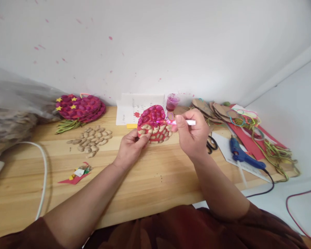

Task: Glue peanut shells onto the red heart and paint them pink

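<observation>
My left hand (131, 147) grips the lower left edge of a round red disc (155, 124) covered in glued peanuts, thumb on its front. The disc's upper peanuts are wet magenta; the lower ones keep their tan shells. Between thumb and fingers of my right hand (193, 133) is a white paintbrush (189, 122) smeared with pink. Its tip touches the peanuts near the disc's middle, at the border of painted and bare shells. Just behind the disc stands a clear plastic cup (172, 102) of magenta paint.
Loose peanuts (93, 139) lie left of the disc, before finished magenta peanut discs (80, 107) with yellow stars. At right are black scissors (211, 144), a blue glue gun (245, 157) with its cord, cardboard discs (217, 110) and green string (277, 155). A white cable (44, 166) arches at left.
</observation>
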Demonstrator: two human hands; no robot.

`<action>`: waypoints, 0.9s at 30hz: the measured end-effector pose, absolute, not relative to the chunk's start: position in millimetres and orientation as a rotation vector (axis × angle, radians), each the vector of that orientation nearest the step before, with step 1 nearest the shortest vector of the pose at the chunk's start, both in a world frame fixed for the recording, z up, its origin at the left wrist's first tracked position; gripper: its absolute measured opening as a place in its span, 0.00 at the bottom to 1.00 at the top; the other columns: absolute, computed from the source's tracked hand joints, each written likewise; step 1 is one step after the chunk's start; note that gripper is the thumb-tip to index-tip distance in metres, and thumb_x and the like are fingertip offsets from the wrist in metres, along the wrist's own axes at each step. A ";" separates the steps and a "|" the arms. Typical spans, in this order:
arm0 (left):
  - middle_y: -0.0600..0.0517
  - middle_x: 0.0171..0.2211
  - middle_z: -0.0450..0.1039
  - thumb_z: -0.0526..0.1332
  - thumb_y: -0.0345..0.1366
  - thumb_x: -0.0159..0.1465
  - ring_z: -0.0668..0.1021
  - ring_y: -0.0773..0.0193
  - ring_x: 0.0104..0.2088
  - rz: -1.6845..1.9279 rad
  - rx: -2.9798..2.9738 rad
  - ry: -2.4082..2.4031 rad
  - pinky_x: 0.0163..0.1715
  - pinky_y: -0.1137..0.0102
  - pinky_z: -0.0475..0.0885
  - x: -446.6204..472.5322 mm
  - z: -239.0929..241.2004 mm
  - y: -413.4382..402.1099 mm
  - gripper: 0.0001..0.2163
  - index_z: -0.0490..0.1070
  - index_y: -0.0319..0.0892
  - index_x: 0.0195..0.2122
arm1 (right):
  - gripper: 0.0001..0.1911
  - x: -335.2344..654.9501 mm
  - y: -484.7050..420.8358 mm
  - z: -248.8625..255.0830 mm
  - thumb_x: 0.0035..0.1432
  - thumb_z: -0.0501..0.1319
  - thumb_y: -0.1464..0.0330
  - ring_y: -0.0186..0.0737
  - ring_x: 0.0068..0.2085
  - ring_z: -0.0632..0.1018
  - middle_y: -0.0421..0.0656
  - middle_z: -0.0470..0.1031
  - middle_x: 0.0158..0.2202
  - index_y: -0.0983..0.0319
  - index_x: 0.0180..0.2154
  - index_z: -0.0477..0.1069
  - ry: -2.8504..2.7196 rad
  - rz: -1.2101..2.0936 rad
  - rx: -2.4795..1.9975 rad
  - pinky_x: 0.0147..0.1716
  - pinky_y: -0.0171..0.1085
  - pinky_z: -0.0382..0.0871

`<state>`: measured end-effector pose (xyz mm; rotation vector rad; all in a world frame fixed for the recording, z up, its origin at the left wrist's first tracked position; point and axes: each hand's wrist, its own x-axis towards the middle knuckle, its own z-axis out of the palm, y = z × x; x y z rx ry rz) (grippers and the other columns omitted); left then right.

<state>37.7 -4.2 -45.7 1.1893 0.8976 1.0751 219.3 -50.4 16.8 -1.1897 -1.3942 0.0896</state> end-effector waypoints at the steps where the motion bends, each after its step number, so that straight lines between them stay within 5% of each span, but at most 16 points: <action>1: 0.57 0.22 0.68 0.73 0.47 0.57 0.66 0.69 0.22 1.082 1.198 0.897 0.23 0.72 0.61 37.4 -46.6 -3.7 0.16 0.72 0.43 0.27 | 0.12 219.3 -50.3 16.2 0.70 0.61 0.60 0.34 0.25 0.76 0.35 0.76 0.24 0.57 0.34 0.66 -1.396 0.100 -1.184 0.28 0.38 0.68; 27: 0.55 0.25 0.70 0.72 0.43 0.61 0.69 0.67 0.27 1.142 1.244 0.852 0.31 0.72 0.66 36.5 -52.2 -2.3 0.12 0.75 0.42 0.30 | 0.08 215.4 -57.2 18.7 0.69 0.63 0.65 0.34 0.27 0.76 0.36 0.76 0.26 0.57 0.35 0.69 -1.437 0.014 -1.132 0.29 0.37 0.69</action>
